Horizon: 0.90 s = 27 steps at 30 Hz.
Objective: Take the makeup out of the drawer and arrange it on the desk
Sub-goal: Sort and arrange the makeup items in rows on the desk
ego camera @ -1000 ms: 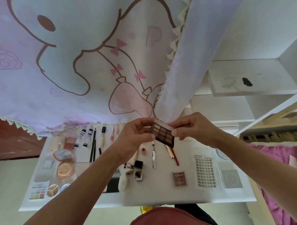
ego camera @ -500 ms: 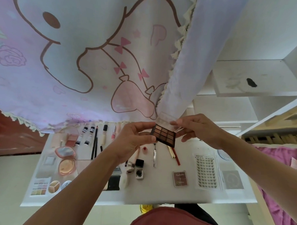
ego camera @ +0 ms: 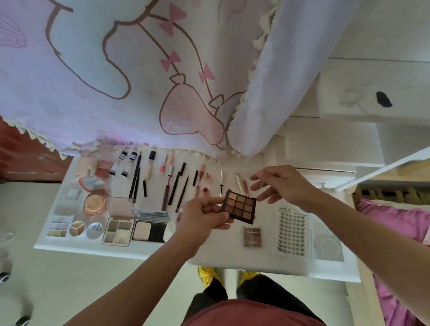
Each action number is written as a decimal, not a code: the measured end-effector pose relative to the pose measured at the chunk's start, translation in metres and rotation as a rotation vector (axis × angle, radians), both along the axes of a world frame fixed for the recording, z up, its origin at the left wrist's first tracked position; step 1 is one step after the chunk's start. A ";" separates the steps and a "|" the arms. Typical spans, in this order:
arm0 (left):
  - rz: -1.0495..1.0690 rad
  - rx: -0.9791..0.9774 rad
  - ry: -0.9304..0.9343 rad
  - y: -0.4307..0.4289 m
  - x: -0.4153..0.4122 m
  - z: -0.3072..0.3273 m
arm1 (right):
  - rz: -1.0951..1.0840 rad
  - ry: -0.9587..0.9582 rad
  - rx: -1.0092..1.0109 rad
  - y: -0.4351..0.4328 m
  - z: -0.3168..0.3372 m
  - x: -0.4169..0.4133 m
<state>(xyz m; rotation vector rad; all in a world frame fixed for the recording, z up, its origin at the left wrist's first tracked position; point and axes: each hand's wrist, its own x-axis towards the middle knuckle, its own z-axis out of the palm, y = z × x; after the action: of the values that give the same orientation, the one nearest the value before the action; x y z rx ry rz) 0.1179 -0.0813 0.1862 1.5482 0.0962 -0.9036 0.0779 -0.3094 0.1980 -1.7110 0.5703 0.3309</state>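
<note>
Our left hand (ego camera: 201, 216) grips the brown eyeshadow palette (ego camera: 239, 209) above the desk (ego camera: 229, 257); our right hand (ego camera: 282, 185) pinches its clear lid (ego camera: 251, 173), apart from it. Makeup lies in rows below.

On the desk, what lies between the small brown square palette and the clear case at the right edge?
In the head view, the false-lash tray lies between the small brown palette and the clear case.

My white table (ego camera: 229, 258) below me, pale cartoon-print curtain (ego camera: 90, 71) hanging behind it, white shelves (ego camera: 384, 101) to my right, pink bedding (ego camera: 403, 225), light floor (ego camera: 93, 280), soft daylight
</note>
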 end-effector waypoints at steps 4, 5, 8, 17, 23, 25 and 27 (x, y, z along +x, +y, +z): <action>0.074 0.135 -0.007 -0.006 -0.037 -0.026 | 0.092 0.047 0.009 -0.004 -0.030 -0.006; 0.083 0.172 -0.019 -0.008 -0.045 -0.034 | 0.116 0.060 0.007 -0.004 -0.039 -0.007; 0.094 0.312 -0.069 -0.009 -0.061 -0.056 | 0.172 0.099 -0.014 0.002 -0.068 -0.006; 0.103 0.583 0.025 0.002 -0.065 -0.108 | 0.331 0.102 -0.159 0.040 -0.142 -0.008; 0.058 0.619 0.048 0.002 -0.063 -0.128 | 0.268 0.132 -0.127 0.043 -0.154 -0.009; 0.045 0.625 0.039 0.001 -0.063 -0.130 | 0.253 0.156 -0.123 0.041 -0.157 -0.007; 0.039 0.638 0.037 0.000 -0.062 -0.130 | 0.248 0.186 -0.128 0.039 -0.158 -0.004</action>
<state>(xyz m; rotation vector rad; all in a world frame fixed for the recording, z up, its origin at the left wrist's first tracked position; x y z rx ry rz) 0.0559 -0.0808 0.0564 2.1066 0.4773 -0.9176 0.0742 -0.2707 0.0398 -1.8914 0.5228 0.6477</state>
